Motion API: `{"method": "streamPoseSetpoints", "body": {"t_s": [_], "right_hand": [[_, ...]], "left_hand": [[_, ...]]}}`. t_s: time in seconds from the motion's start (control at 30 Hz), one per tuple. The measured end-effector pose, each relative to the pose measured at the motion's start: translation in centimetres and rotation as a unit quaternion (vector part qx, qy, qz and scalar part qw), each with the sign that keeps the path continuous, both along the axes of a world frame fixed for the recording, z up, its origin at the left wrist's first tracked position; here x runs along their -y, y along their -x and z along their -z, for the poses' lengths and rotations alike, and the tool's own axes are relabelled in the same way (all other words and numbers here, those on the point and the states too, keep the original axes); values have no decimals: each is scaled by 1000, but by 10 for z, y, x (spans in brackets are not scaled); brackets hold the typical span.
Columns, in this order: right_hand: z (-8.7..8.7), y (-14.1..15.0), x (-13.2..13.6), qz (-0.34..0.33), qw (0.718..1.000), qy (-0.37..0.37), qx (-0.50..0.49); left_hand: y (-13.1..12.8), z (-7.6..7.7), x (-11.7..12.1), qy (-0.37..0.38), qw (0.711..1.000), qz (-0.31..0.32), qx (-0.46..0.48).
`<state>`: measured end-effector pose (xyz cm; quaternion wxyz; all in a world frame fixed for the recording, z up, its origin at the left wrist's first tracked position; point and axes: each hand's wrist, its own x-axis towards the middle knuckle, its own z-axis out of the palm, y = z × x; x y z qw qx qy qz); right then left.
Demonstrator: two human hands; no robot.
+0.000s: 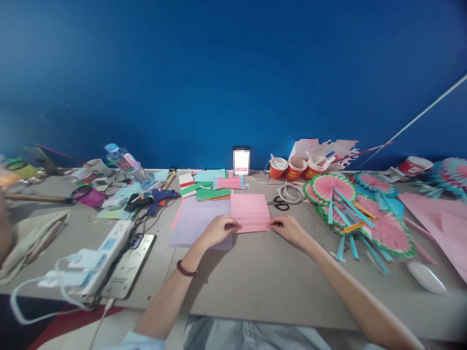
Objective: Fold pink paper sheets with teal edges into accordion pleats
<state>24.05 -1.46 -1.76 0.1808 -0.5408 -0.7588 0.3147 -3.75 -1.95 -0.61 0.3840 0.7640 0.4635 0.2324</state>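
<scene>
A sheet of pink paper (250,209) lies in front of me, with crosswise creases along its near edge. My left hand (220,230) pinches its near left corner, fingers closed. At the near right corner, my right hand (288,228) grips the paper between thumb and fingers. Lilac paper sheets (197,218) lie to the left, partly under my left hand and the pink paper. Black-handled scissors (280,204) rest just beyond my right hand. Behind the pink paper are green folded paper (211,193) and a pink pleated strip (229,182).
Pink, green-edged paper fans (333,188) with blue strips lie on the right, near a white mouse (426,277). Paper cups (296,170) stand along the blue wall. On the left are a power strip (109,253), a phone (129,267), a glue gun (158,198) and a tilted bottle (127,163).
</scene>
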Motion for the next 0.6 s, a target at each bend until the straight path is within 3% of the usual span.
{"method": "streamPoseSetpoints", "body": {"t_s": [0.6], "right_hand": [[-3, 3, 3, 8, 1000, -3, 9]], "left_hand": [[4, 15, -6, -31, 999, 23, -10]]}}
